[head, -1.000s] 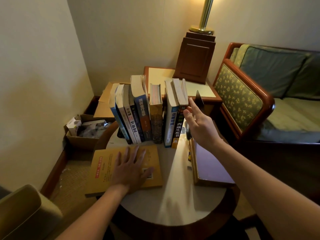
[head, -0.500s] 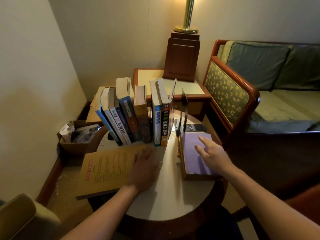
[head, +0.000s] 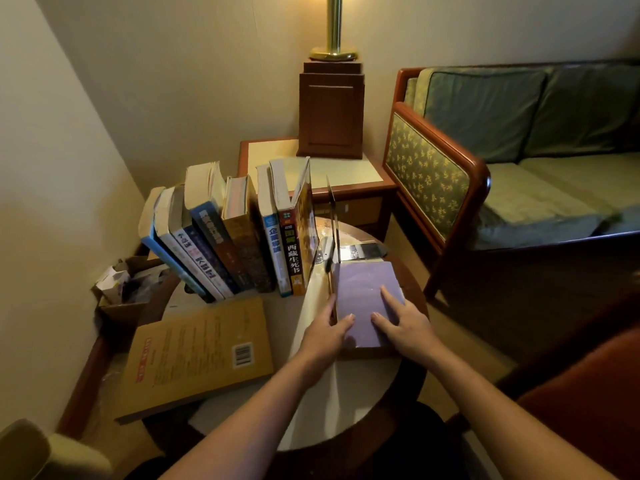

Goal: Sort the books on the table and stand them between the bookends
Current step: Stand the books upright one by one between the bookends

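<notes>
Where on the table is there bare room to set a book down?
Bare table shows in a strip between the yellow book and the purple book, widening to the near rim. A slim gap lies between the row and the bookend. The back and right are crowded.

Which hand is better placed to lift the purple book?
Left, probably: the left hand pinches the purple book at its left edge, nearest the standing books; the right hand only lies flat on the cover.
</notes>
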A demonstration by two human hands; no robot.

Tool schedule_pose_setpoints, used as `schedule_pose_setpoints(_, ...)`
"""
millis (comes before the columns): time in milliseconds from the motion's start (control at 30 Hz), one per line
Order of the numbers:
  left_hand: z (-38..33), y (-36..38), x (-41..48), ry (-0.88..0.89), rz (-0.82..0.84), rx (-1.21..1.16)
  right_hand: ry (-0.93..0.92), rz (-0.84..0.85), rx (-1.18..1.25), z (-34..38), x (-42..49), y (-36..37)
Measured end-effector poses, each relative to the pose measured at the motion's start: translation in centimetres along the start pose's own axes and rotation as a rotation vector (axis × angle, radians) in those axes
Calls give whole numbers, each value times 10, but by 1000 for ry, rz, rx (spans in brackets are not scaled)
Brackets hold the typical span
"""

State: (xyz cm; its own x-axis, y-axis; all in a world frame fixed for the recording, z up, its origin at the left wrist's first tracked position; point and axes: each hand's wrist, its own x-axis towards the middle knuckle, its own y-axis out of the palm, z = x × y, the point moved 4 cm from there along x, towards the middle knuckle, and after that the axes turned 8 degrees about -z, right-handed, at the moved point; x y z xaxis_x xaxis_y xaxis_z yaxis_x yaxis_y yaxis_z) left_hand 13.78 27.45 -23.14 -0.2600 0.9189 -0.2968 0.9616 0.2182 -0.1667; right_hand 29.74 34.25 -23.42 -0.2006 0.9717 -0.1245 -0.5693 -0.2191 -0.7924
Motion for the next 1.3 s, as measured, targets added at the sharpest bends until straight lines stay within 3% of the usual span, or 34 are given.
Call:
schedule_pose_setpoints(167, 1, 3, 7, -44, -12, 26, 11, -16, 44, 3, -4, 3)
schedule_pose_setpoints(567, -2, 8, 5, -116, -18, -198, 103, 11, 258, 0, -12, -7)
schedule_pose_setpoints(867, -7, 7, -10, -127, -19, -214, 69, -65, 410, 9, -29, -17)
schedule_pose_setpoints(1167, -20, -15, -22, 8, 19, -161, 153, -8, 612, 25, -48, -12)
schedule_pose_setpoints(1300, -27, -32, -32, 13, 42, -208, 148, 13, 861, 31, -50, -19)
